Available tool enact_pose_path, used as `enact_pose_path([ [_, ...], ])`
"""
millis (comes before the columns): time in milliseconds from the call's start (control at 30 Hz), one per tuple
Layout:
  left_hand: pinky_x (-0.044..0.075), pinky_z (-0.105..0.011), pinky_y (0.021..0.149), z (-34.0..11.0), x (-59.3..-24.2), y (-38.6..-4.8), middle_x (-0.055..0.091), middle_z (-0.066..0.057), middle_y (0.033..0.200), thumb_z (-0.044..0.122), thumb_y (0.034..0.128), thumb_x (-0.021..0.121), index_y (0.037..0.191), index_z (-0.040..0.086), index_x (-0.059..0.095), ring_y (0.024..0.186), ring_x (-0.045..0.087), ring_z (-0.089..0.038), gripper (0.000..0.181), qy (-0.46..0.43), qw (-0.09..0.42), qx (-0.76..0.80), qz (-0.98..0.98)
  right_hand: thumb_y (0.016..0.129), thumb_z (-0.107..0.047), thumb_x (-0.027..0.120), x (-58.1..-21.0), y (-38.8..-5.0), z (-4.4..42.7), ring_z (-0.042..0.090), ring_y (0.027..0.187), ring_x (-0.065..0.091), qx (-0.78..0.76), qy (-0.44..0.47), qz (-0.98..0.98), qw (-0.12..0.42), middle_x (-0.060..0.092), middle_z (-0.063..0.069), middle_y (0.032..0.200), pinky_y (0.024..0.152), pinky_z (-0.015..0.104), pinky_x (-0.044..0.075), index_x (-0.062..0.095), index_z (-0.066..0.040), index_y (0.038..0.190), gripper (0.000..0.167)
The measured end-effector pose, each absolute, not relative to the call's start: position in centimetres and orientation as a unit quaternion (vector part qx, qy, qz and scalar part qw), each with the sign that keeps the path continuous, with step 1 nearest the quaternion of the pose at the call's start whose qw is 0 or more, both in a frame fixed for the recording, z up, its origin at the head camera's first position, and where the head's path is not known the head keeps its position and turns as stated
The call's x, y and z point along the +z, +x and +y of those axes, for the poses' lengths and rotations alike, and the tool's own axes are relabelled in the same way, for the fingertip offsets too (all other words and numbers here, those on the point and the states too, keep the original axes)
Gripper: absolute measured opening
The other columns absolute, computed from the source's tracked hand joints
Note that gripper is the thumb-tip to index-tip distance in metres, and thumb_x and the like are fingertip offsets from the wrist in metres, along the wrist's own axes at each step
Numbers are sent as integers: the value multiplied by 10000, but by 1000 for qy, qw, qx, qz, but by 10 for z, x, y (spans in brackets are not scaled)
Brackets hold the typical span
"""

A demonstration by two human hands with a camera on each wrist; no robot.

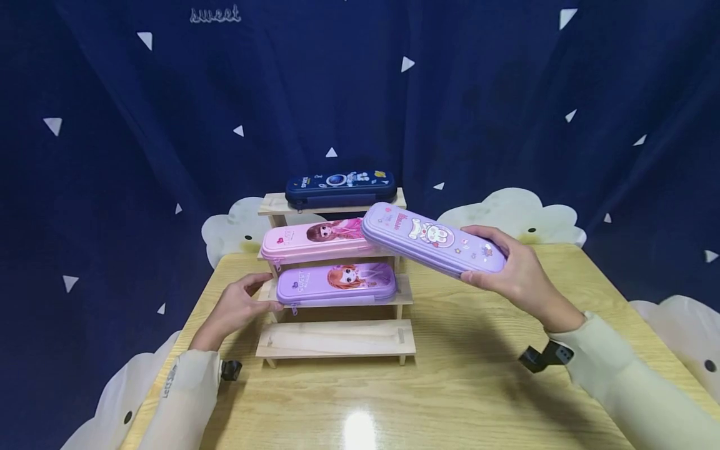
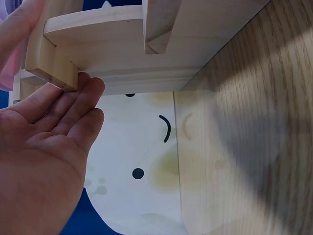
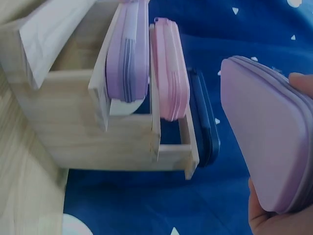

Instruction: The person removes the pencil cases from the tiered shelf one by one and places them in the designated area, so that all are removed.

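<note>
My right hand grips one end of a lavender pencil case with a rabbit picture, held tilted in the air at the right of a stepped wooden rack. In the right wrist view the plain back of the held case shows, apart from the rack. My left hand holds the left side of the rack near the second step; in the left wrist view its fingers lie against the wood. On the rack, from the top, lie a navy astronaut case, a pink case and a purple case.
The lowest step of the rack bears nothing. A light wooden table stands under it, with a dark blue curtain with white triangles behind. Pale cloud-shaped pieces stand along the table's back and sides.
</note>
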State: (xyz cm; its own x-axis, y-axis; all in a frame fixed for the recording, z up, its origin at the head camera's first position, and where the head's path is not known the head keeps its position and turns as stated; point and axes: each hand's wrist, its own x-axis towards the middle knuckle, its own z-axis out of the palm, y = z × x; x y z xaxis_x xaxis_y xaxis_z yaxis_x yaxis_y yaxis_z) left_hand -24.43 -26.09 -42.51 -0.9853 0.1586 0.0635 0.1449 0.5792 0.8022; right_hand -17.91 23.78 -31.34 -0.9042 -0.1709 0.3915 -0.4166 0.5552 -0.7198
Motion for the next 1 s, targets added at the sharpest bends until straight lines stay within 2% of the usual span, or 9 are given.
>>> enact_pose_path([
  [167, 380, -534, 1213, -261, -424, -244, 551, -231, 1470, 280, 754, 897, 1417, -2, 545, 1426, 463, -442, 802, 91, 5, 447, 890, 773, -136, 864, -317, -185, 247, 41, 1008, 549, 446, 145, -870, 154, 619, 57, 1306, 770, 106, 457, 572, -184, 1416, 708],
  [433, 381, -550, 1207, -261, -422, -241, 553, -247, 1464, 260, 771, 889, 1416, -14, 545, 1417, 468, -453, 781, 97, 3, 450, 888, 786, -178, 862, -326, -190, 257, 49, 983, 559, 446, 91, -872, 181, 621, -59, 1207, 750, 111, 461, 586, -217, 1394, 668],
  [633, 371, -550, 1214, -260, -420, -241, 545, -246, 1473, 248, 775, 886, 1425, -14, 537, 1426, 457, -453, 783, 100, 5, 458, 883, 810, -233, 853, -334, -194, 266, 37, 1003, 538, 447, 65, -873, 184, 616, 16, 1248, 785, 89, 425, 555, -189, 1424, 683],
  [1000, 365, -539, 1216, -261, -424, -243, 537, -234, 1485, 295, 764, 893, 1431, -13, 530, 1437, 449, -440, 819, 94, 10, 449, 888, 838, -273, 827, -351, -201, 273, 33, 998, 512, 452, 12, -872, 190, 604, 124, 1307, 764, 83, 437, 528, -129, 1438, 686],
])
